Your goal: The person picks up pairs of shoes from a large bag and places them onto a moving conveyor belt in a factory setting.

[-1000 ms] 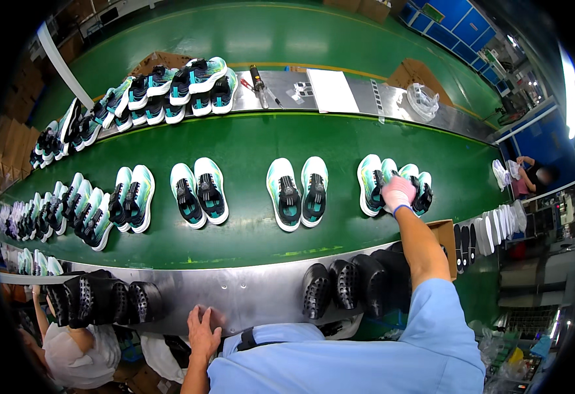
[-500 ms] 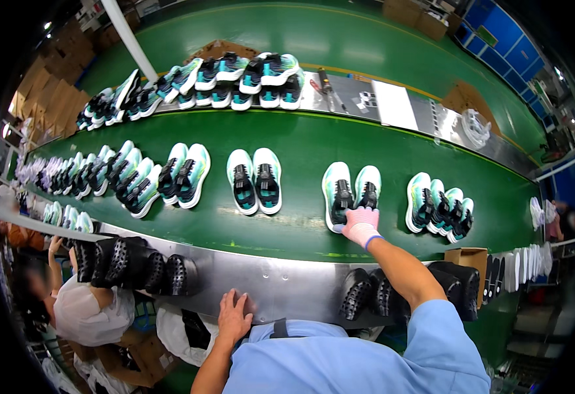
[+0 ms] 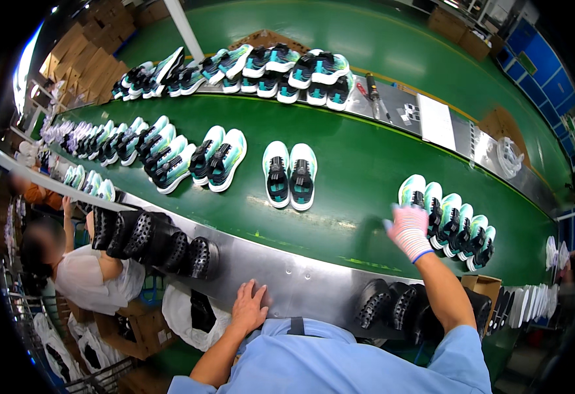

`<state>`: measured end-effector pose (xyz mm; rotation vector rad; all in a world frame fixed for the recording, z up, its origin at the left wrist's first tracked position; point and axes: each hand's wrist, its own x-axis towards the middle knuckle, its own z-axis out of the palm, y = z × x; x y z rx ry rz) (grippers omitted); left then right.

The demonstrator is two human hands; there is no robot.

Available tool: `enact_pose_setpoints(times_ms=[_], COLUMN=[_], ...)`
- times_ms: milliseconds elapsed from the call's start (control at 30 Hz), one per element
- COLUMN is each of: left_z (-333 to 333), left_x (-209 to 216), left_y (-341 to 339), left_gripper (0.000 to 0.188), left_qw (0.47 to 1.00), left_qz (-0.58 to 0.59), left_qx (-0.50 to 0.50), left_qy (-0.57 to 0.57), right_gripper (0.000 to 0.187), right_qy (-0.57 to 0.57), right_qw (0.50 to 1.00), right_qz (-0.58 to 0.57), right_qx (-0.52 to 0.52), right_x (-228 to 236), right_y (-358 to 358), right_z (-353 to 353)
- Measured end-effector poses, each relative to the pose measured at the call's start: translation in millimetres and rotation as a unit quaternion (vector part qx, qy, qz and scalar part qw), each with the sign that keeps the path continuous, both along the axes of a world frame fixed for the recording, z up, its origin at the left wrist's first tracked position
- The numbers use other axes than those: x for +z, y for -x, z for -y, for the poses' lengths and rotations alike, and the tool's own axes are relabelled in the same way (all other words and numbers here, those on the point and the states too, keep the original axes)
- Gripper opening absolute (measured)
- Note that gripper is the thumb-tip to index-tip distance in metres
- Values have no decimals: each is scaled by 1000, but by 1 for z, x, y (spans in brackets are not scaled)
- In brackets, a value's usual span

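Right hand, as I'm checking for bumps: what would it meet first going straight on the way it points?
Likely the leftmost mint-and-black shoe of the row at right. The gloved right hand overlaps its rear end in the picture; depth is unclear, so they may already touch.

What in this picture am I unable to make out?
All in the head view:
Near end of one shoe: covered by the right hand, so grip can't be told.
Some black forms: partly behind the right forearm.
Far-left shoes: too small to count.
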<state>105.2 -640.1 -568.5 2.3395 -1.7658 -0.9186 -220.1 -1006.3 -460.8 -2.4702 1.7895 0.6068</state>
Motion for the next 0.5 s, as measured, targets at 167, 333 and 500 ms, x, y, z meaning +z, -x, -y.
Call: enact_pose_setpoints(times_ms=[167, 333, 500], left_z=[10, 3, -1], left_x=[-3, 0, 0], left_y=[4, 4, -2], left_gripper=[72, 69, 69], left_qw=[999, 999, 1000], left_qz=[9, 13, 5], left_qx=[2, 17, 19], left_qy=[-38, -25, -19], right_gripper=[56, 58, 48], right_qy=[-2, -18, -30], right_qw=[961, 965, 981], right_qz=[203, 185, 105], right_qx=[190, 186, 157], right_x=[-19, -54, -69], right_y=[-144, -262, -300], right_z=[-25, -33, -26])
